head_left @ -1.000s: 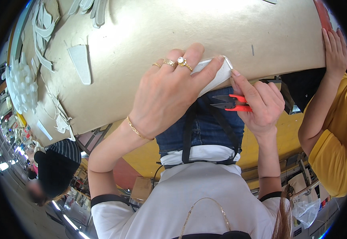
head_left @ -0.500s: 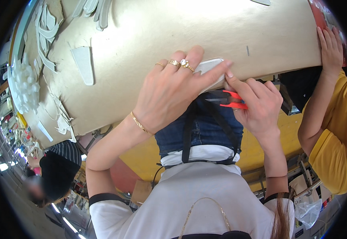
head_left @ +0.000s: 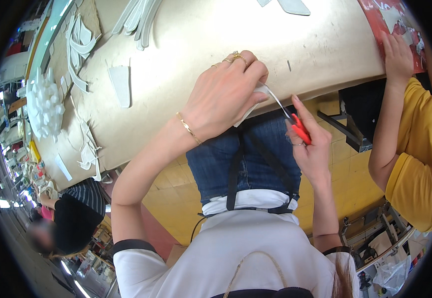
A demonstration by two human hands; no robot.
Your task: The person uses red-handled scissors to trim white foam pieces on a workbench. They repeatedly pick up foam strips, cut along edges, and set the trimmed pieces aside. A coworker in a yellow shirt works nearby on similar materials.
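- Pinching now at the near edge of the bench [head_left: 151,119], our left hand [head_left: 226,99] has its fingers folded tight on one white piece [head_left: 246,117], hiding most of it from us.
- Over to the right, our right hand [head_left: 314,146] has its fingers curled around one pair of red-handled snips [head_left: 301,131], forefinger out straight; whether the blades are apart, we cannot tell.
- Between those two hands we spot one thin white strip [head_left: 277,101], slanting from the piece to the snips.
- Counting across: one pale tapered panel [head_left: 120,87] lies flat to the left, well apart from our hands; two grey panels [head_left: 294,6] sit up top, cut off by the view.
- Further left, a fan of long strips [head_left: 137,21] and a heap of curved pieces [head_left: 78,47] overlap too much for us to count.
- Crowding the far left: one mound of translucent white bits [head_left: 44,107], tangled scraps [head_left: 88,146], one flat pale strip [head_left: 63,167].
- At the right end, we see one co-worker's hand [head_left: 398,57] near a red sheet [head_left: 374,17], and one yellow sleeve [head_left: 414,186].
- Pale markings on that sheet are too small for us to read.
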